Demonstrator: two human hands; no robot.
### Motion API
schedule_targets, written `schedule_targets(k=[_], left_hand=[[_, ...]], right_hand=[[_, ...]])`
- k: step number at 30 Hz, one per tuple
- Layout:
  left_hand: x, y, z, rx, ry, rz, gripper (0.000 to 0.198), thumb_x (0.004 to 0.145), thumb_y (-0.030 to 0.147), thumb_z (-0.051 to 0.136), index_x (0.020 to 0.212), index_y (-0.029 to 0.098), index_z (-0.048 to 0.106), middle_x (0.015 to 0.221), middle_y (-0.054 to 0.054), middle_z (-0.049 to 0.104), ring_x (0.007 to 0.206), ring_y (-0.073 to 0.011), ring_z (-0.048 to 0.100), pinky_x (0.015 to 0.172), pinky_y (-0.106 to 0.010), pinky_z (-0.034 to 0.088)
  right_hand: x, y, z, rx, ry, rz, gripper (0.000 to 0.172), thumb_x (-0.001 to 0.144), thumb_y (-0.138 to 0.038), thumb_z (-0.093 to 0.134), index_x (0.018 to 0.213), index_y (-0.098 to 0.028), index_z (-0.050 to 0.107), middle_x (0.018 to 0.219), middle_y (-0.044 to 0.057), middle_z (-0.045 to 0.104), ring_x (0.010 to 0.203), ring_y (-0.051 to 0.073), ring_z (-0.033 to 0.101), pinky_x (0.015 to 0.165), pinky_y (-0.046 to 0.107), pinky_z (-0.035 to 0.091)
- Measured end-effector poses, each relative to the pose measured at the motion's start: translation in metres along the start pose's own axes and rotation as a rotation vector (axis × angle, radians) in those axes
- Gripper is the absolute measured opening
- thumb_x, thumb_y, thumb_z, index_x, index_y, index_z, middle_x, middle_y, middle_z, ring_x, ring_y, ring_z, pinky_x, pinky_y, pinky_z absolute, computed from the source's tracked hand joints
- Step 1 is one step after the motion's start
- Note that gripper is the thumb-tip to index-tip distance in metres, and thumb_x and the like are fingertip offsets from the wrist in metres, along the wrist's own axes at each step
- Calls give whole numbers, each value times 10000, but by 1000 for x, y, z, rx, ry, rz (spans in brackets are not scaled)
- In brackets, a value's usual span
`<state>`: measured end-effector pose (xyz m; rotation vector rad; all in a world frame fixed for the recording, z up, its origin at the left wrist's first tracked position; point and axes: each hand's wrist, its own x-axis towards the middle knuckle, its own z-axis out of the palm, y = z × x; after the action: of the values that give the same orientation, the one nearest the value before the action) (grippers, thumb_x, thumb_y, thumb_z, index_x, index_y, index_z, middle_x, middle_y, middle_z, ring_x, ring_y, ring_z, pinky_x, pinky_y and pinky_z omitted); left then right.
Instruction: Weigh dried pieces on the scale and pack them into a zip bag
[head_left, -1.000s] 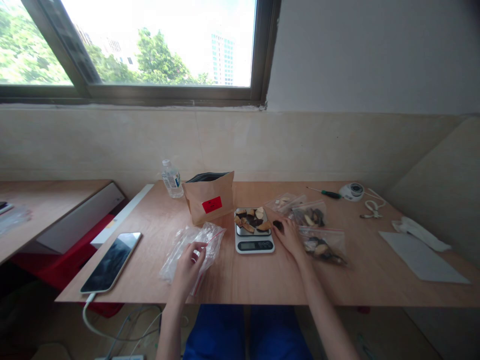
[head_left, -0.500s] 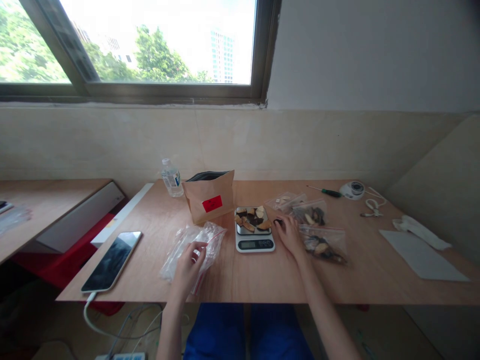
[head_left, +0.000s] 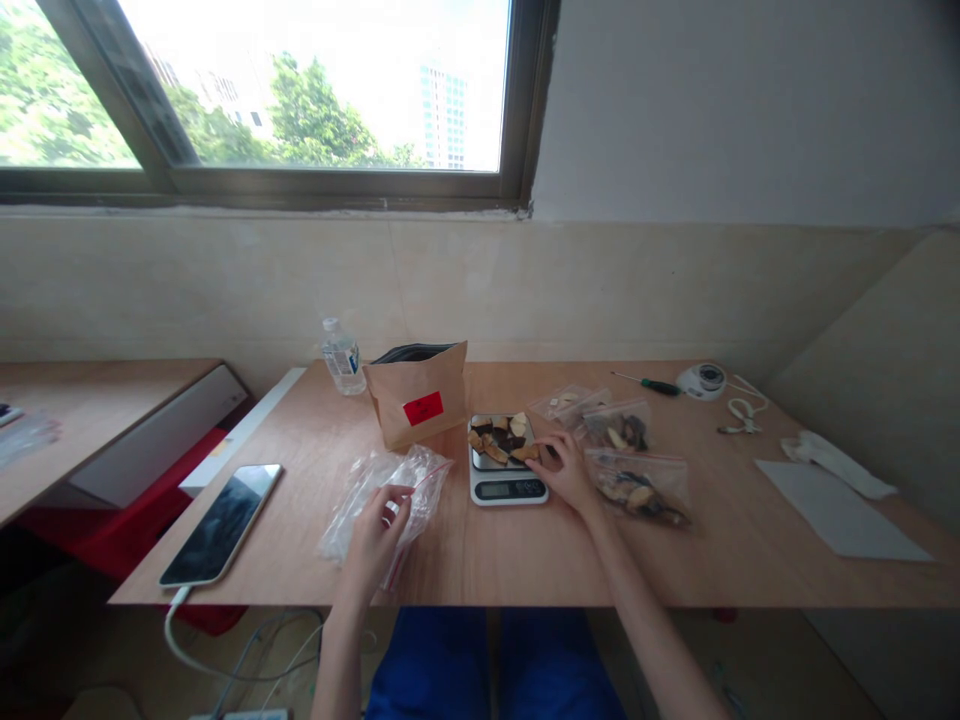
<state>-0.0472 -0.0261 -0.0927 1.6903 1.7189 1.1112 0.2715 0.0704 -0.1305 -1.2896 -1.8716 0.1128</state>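
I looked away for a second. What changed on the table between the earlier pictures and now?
The right hand moved left, from the table beside the scale to the scale's right edge, fingertips at the slices on it. Whether it holds a piece cannot be told. The left hand stayed on the empty bag; the filled bags, paper bag and phone did not move.

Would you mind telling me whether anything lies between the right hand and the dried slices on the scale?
Nothing visible does: the right hand already reaches the slices at the scale platform's right edge.
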Motion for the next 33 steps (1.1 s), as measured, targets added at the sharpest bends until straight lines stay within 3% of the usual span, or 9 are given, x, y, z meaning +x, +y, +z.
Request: schedule_targets(k=[19,26,33], left_hand=[[-1,0,-3,8,-10,3,271,845,408,435,921,202,595,843,-21,584,590,-130,546,581,-277,454],[0,-4,-4,15,2,19,263,844,397,434,921,207,599,826,-20,590,637,-148,563,604,-287,466],[2,-2,1,8,-15,9,258,835,401,443,911,204,591,848,-26,594,596,-141,555,593,-298,481]], right_hand=[[0,-8,-9,155,16,33,251,773,-375,629,973,-225,601,949,58,549,926,223,541,830,375,455],[-25,-6,-35,92,37,95,270,797,-393,594,1018,-237,586,1007,72,559,981,242,530,863,405,442],[-38,15,-53,-13,-89,126,226,785,-369,596,976,-250,618,1021,71,557,1026,260,528,919,443,419]])
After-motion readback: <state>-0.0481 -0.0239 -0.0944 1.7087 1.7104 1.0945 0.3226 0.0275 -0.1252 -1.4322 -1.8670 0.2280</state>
